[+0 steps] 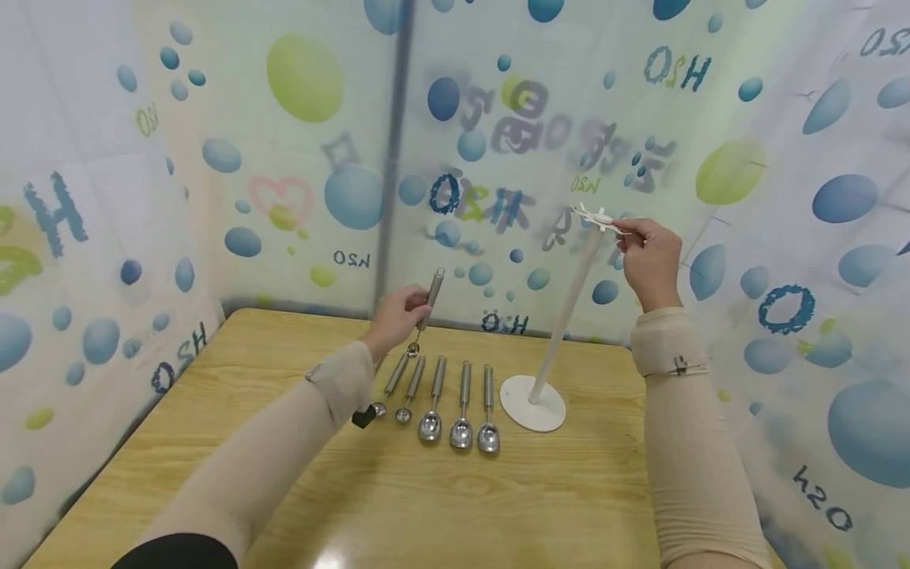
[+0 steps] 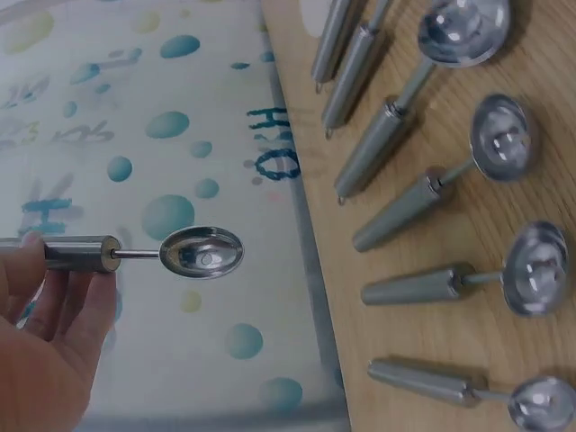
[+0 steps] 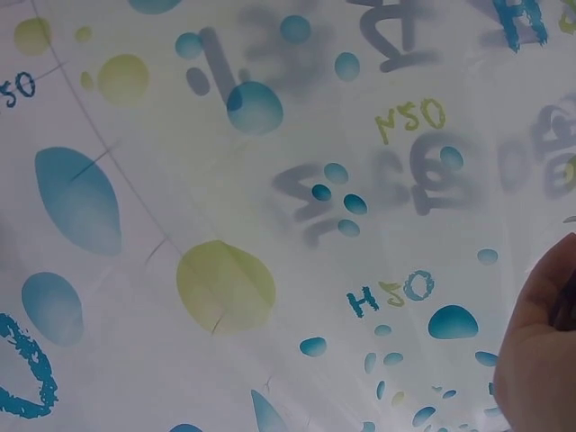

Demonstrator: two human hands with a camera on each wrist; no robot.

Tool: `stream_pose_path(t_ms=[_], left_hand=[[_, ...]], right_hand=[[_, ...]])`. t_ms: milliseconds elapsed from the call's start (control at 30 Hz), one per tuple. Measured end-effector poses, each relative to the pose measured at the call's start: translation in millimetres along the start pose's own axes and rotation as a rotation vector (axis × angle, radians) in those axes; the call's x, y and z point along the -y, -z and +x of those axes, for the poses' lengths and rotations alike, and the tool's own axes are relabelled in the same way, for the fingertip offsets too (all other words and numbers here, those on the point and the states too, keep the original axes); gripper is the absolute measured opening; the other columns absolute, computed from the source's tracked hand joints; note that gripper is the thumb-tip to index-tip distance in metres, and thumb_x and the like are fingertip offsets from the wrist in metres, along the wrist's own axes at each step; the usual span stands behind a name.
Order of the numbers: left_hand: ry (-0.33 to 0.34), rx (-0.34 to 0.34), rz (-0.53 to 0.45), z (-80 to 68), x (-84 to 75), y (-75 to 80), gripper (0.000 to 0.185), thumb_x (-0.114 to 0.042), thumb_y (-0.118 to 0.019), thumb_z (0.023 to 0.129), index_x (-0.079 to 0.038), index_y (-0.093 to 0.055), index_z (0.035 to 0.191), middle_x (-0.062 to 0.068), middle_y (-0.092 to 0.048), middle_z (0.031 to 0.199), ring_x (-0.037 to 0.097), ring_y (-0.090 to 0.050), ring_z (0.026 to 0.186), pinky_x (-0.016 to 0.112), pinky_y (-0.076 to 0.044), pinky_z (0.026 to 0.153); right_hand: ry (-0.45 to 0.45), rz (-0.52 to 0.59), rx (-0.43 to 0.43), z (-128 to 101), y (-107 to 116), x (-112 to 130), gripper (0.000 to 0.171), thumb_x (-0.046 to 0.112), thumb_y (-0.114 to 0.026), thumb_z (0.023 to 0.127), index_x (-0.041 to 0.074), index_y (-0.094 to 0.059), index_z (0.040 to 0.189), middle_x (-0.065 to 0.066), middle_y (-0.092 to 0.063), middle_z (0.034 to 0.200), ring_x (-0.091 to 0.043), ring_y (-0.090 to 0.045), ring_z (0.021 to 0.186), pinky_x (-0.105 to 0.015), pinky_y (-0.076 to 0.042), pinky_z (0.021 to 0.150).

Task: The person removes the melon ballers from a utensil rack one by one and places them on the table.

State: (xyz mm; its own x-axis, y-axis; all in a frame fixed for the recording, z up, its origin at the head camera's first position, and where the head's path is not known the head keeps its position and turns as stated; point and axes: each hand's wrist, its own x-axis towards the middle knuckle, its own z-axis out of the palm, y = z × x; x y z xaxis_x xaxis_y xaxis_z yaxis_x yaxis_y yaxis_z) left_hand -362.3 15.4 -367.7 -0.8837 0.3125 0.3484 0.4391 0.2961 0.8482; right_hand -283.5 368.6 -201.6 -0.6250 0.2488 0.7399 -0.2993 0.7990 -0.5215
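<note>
My left hand holds a melon baller by its grey metal handle, raised above the back of the table with its small bowl pointing down. In the left wrist view, thumb and fingers close round that handle. My right hand pinches one arm of the white hook top on a tall white stand. Only part of that hand shows at the edge of the right wrist view. Between the hands, several metal scoops of different sizes lie in a row, handles toward the back.
The stand's round white base rests on the wooden table, right of the scoops. Curtains with blue and green dots hang behind the table and along both sides. A small black object shows beneath the left wrist.
</note>
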Motion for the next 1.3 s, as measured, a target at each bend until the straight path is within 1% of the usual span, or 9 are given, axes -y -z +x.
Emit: stream_pose_path(t_ms=[233, 433, 600, 800, 967, 1033, 1167, 1233, 1300], left_hand=[[0.043, -0.017, 0.128, -11.9, 31.3, 33.9, 0.030, -0.015, -0.058, 0.098, -0.003, -0.059, 0.125, 0.014, -0.067, 0.116, 0.027, -0.065, 0.101, 0.039, -0.055, 0.083], [0.091, -0.004, 0.164, -23.0, 56.3, 61.4, 0.026, -0.012, -0.056, 0.098, -0.001, -0.060, 0.121, 0.018, -0.066, 0.114, 0.029, -0.064, 0.098, 0.040, -0.056, 0.078], [0.171, -0.002, 0.188, -30.9, 76.5, 76.6, 0.024, -0.010, -0.056, 0.098, 0.005, -0.062, 0.116, 0.023, -0.065, 0.112, 0.030, -0.065, 0.095, 0.037, -0.057, 0.075], [0.318, 0.061, 0.227, -39.0, 91.1, 84.8, 0.029, -0.009, -0.055, 0.097, 0.010, -0.059, 0.118, 0.026, -0.063, 0.113, 0.031, -0.065, 0.093, 0.035, -0.057, 0.074], [0.394, 0.108, 0.226, -39.4, 102.2, 87.7, 0.032, -0.009, -0.057, 0.096, 0.011, -0.056, 0.121, 0.029, -0.058, 0.119, 0.039, -0.060, 0.106, 0.040, -0.058, 0.079], [0.424, 0.126, 0.234, -39.1, 107.3, 88.2, 0.033, -0.010, -0.057, 0.096, 0.012, -0.056, 0.121, 0.029, -0.057, 0.120, 0.040, -0.059, 0.108, 0.040, -0.057, 0.079], [0.492, 0.139, 0.242, -38.3, 116.1, 87.5, 0.032, -0.009, -0.060, 0.095, 0.012, -0.058, 0.119, 0.028, -0.059, 0.116, 0.036, -0.062, 0.101, 0.038, -0.058, 0.076], [0.515, 0.142, 0.242, -38.0, 119.1, 85.9, 0.032, -0.009, -0.061, 0.094, 0.013, -0.058, 0.118, 0.027, -0.061, 0.114, 0.032, -0.064, 0.094, 0.037, -0.058, 0.073], [0.526, 0.146, 0.260, -37.8, 122.6, 83.6, 0.029, -0.008, -0.062, 0.093, 0.012, -0.061, 0.114, 0.025, -0.064, 0.107, 0.027, -0.066, 0.086, 0.034, -0.058, 0.069]], right_hand=[[-0.010, -0.020, 0.012, 0.7, 0.4, -0.7, 0.032, -0.006, -0.048, 0.095, 0.005, -0.073, 0.110, -0.016, -0.070, 0.098, -0.003, -0.057, 0.072, -0.010, -0.047, 0.068], [-0.002, -0.011, 0.004, 0.6, -0.1, -1.2, 0.032, -0.007, -0.047, 0.095, 0.004, -0.073, 0.110, -0.017, -0.070, 0.098, -0.003, -0.057, 0.071, -0.010, -0.047, 0.068], [0.006, -0.001, -0.001, 0.5, -0.5, -2.0, 0.031, -0.005, -0.047, 0.095, 0.004, -0.073, 0.110, -0.018, -0.069, 0.095, -0.002, -0.056, 0.067, -0.010, -0.046, 0.064], [0.003, -0.010, 0.004, 0.2, -1.3, -2.2, 0.030, -0.005, -0.047, 0.096, 0.004, -0.073, 0.110, -0.018, -0.069, 0.094, -0.008, -0.056, 0.068, -0.011, -0.044, 0.061], [-0.003, -0.016, 0.006, -0.3, -0.6, 0.6, 0.031, -0.005, -0.047, 0.096, 0.004, -0.073, 0.110, -0.017, -0.068, 0.093, -0.012, -0.057, 0.070, -0.011, -0.044, 0.060], [-0.008, -0.019, 0.010, -0.9, -0.8, 1.4, 0.030, -0.004, -0.047, 0.096, 0.004, -0.073, 0.110, -0.017, -0.068, 0.093, -0.011, -0.057, 0.070, -0.011, -0.044, 0.060], [-0.006, -0.027, 0.011, -1.1, -1.8, 1.5, 0.030, -0.004, -0.047, 0.096, 0.004, -0.073, 0.110, -0.017, -0.068, 0.093, -0.010, -0.057, 0.069, -0.011, -0.044, 0.060], [0.000, -0.033, 0.004, -0.3, -1.8, 0.2, 0.031, -0.005, -0.047, 0.096, 0.004, -0.073, 0.110, -0.017, -0.069, 0.093, -0.009, -0.057, 0.068, -0.011, -0.044, 0.060], [0.005, -0.037, 0.000, 0.5, -1.9, -0.9, 0.031, -0.005, -0.046, 0.096, 0.003, -0.073, 0.110, -0.017, -0.068, 0.093, -0.009, -0.056, 0.068, -0.011, -0.044, 0.061]])
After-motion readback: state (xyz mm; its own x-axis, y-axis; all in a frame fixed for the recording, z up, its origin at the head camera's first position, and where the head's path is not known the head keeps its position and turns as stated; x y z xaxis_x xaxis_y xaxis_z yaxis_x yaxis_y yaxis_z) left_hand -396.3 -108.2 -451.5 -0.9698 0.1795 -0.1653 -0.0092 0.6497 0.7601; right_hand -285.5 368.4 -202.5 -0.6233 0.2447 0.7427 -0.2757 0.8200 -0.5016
